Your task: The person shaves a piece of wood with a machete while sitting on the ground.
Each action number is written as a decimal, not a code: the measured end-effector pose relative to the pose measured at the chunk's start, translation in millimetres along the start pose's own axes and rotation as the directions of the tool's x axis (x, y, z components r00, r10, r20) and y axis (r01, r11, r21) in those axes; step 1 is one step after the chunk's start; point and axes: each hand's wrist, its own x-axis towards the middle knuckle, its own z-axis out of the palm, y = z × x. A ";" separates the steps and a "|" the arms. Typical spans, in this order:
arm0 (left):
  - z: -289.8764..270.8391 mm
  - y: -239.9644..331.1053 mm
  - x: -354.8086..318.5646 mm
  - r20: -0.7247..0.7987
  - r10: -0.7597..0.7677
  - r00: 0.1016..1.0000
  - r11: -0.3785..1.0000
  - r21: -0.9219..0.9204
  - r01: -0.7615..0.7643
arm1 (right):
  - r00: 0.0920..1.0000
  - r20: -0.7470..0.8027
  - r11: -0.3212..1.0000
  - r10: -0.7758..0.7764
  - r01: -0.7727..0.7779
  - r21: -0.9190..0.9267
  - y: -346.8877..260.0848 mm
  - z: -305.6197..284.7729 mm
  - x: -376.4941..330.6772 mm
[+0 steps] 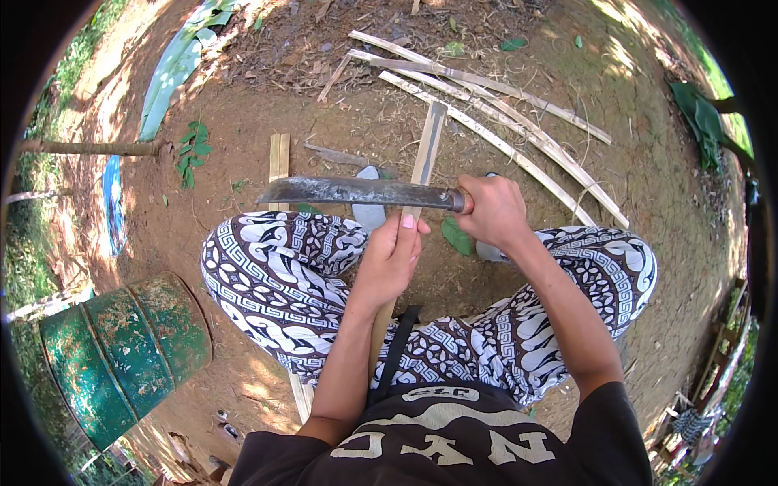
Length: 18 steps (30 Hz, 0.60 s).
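A machete (348, 192) with a broad dark blade lies crosswise in front of me. My right hand (494, 208) is wrapped round its handle, and the blade points left. Below the blade my left hand (394, 253) grips a long flat wooden strip (430, 139), thumb lying along its face. The strip slants from my lap up and away, its far end pale with a dark streak. The blade crosses over the strip just beyond my left fingertips. The strip's near part runs behind my left wrist and forearm.
Several pale split strips (494, 121) lie on the dirt at the far right. Another strip (279, 162) lies beyond my left knee. A rusty green drum (126, 352) lies at the left, near a branch (89, 147). Loose leaves (193, 150) and shavings are scattered about.
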 end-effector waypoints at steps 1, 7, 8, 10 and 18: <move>0.8 0.0 0.1 -0.001 0.002 1.000 1.000 0.011 -0.002 | 1.000 0.002 1.000 -0.003 0.003 -0.005 0.4 0.4 -0.3; 0.7 -4.8 1.4 0.002 0.048 0.999 0.996 0.074 -0.048 | 1.000 0.005 0.999 0.002 -0.002 -0.034 0.2 3.7 -0.5; 0.7 -6.6 2.1 0.007 0.065 0.998 0.994 0.086 -0.066 | 1.000 -0.011 0.999 -0.011 0.011 -0.031 2.9 6.5 -0.1; 1.3 -10.7 1.7 0.004 0.088 0.996 0.991 0.099 -0.088 | 0.999 -0.033 0.998 -0.037 0.035 -0.051 5.9 9.0 1.1; -0.1 -18.5 7.9 -0.016 0.103 0.995 0.988 0.121 -0.100 | 0.989 -0.143 0.983 0.040 -0.064 -0.174 45.4 7.9 19.3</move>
